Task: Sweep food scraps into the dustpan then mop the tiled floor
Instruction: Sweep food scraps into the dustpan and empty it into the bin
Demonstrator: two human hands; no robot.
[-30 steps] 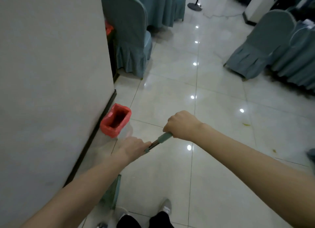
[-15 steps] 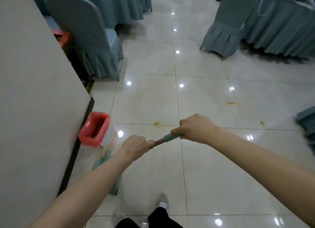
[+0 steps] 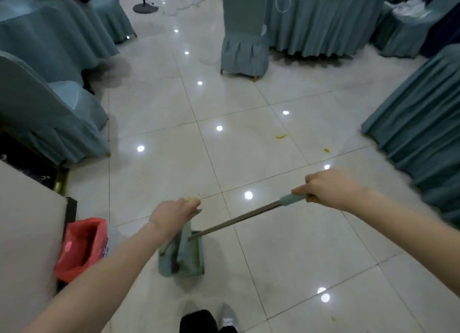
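My right hand grips the teal-capped end of a long broom handle, which slants down-left to a teal broom head. That head sits at a teal dustpan standing on the tiled floor just ahead of my feet. Fingers curled, my left hand holds the top of a second short handle running down into the dustpan. Yellow food scraps lie on the tiles: one bit and another to the far right, and crumbs beside my left hand.
A red-bagged waste bin stands against the pale pillar at left. Covered chairs stand at left and at the back, with draped tables behind and at right. A stand base sits far back.
The view has swung right, away from the pillar. My hands have parted: the right one moved right with the broom handle, the left now holds a separate handle over the dustpan.
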